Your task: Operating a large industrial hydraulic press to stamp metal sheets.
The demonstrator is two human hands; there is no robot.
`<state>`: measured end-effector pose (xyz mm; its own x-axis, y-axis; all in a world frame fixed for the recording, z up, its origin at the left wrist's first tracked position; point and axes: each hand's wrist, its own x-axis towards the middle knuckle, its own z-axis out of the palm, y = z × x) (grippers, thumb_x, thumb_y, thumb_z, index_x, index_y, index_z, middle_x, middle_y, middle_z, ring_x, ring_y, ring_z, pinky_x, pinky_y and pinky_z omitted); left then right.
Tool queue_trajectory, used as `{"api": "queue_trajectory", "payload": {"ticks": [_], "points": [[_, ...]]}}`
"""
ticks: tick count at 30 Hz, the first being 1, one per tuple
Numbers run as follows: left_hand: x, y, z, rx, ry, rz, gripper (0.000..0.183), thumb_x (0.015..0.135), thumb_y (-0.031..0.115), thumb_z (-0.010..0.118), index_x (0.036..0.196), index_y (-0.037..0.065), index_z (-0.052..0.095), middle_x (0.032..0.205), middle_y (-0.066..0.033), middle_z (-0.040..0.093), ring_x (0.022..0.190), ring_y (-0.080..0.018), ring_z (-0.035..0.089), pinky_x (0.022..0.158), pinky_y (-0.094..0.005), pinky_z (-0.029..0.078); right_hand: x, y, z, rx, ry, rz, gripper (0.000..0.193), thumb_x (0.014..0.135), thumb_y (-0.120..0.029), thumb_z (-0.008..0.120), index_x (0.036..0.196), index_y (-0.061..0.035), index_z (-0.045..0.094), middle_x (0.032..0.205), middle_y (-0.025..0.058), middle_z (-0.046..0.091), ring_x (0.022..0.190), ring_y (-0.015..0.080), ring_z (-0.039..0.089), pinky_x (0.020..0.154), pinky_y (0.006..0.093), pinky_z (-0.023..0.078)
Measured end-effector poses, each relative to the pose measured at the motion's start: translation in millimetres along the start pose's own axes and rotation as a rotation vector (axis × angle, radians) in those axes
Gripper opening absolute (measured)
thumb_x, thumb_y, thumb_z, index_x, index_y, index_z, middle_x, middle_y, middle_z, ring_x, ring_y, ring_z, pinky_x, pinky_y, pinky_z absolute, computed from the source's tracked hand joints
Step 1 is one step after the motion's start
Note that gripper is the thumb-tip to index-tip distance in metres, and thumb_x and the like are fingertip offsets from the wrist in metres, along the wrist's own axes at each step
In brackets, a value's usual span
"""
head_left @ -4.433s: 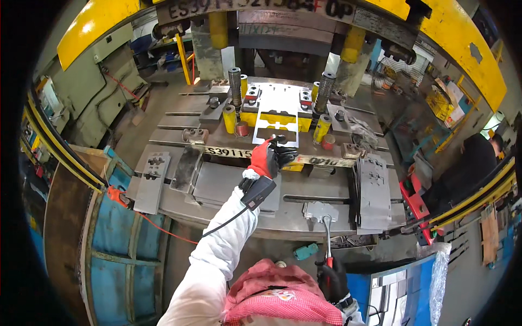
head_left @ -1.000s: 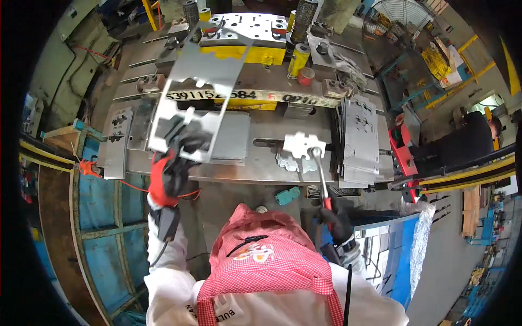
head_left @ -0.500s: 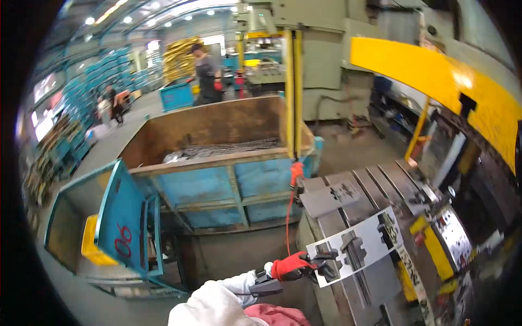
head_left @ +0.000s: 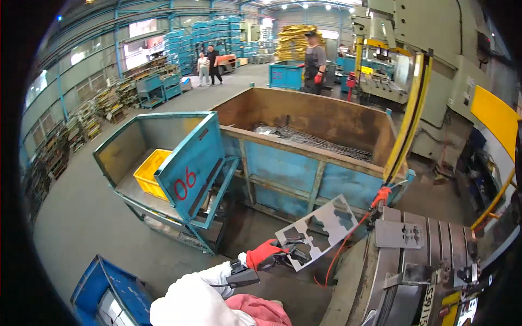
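The left hand (head_left: pixel 274 254) is near the middle, and the metal sheet (head_left: pixel 315 252) is in it, reaching out to the right. The scrap bin (head_left: pixel 283 160) stands behind the sheet, with metal scraps (head_left: pixel 321 138) inside. Left of the bin is a cart (head_left: pixel 204 174), and a crate (head_left: pixel 149 179) sits in it. A box (head_left: pixel 98 288) is at the near left. The press table (head_left: pixel 383 271) is on the near right, with a flat plate (head_left: pixel 389 234) on top at its far left corner. A post (head_left: pixel 408 119) stands at the bin's right end. Behind the bin is a worker (head_left: pixel 315 60), just right of another bin (head_left: pixel 285 76). Two people (head_left: pixel 213 62) are farther left.
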<state>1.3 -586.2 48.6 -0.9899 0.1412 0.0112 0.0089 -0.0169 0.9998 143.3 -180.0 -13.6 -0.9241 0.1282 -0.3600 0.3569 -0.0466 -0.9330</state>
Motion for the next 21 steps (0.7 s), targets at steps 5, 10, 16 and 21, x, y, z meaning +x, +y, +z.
{"api": "queue_trajectory", "payload": {"ticks": [5, 10, 16, 21], "points": [[-2.9, -3.8, -29.9, -0.339, 0.33, -0.023, 0.032, 0.088, 0.019, 0.056, 0.115, 0.0, 0.054, 0.096, -0.0044, 0.062, 0.083, -0.0092, 0.055, 0.07, -0.0242, 0.045, 43.9, -28.4, 42.8, -0.116, -0.112, -0.057, 0.04, 0.084, -0.008, 0.057, 0.122, -0.0069, 0.044, 0.07, 0.0094, 0.057, 0.058, 0.0146, 0.055, 0.045, 0.0266, 0.045], [25.4, 39.5, -60.7, -0.513, 0.294, 0.027, 0.031, 0.09, 0.018, 0.051, 0.116, 0.0, 0.051, 0.1, -0.0066, 0.06, 0.087, -0.0131, 0.057, 0.071, -0.0276, 0.047, 74.8, -48.1, 96.6, -0.19, -0.14, -0.085, 0.04, 0.084, -0.008, 0.056, 0.122, -0.0072, 0.044, 0.069, 0.0094, 0.057, 0.056, 0.0144, 0.054, 0.044, 0.0262, 0.044], [73.2, 18.9, -126.1, -0.622, 0.246, 0.139, 0.037, 0.091, 0.014, 0.049, 0.123, -0.001, 0.043, 0.107, -0.0119, 0.058, 0.092, -0.0196, 0.059, 0.076, -0.0316, 0.05, 98.3, -61.8, 139.8, -0.254, -0.13, -0.063, 0.04, 0.084, -0.007, 0.056, 0.122, -0.0075, 0.044, 0.069, 0.0093, 0.057, 0.055, 0.0142, 0.054, 0.043, 0.0257, 0.043], [108.6, -29.6, -177.7, -0.589, 0.367, 0.064, 0.037, 0.089, 0.012, 0.051, 0.123, -0.001, 0.044, 0.103, -0.0108, 0.059, 0.083, -0.016, 0.061, 0.066, -0.0298, 0.053, 109.7, -67.1, 153.7, -0.291, -0.084, -0.024, 0.039, 0.084, -0.007, 0.056, 0.122, -0.0078, 0.044, 0.068, 0.0093, 0.057, 0.054, 0.0141, 0.053, 0.042, 0.0253, 0.042]]}}
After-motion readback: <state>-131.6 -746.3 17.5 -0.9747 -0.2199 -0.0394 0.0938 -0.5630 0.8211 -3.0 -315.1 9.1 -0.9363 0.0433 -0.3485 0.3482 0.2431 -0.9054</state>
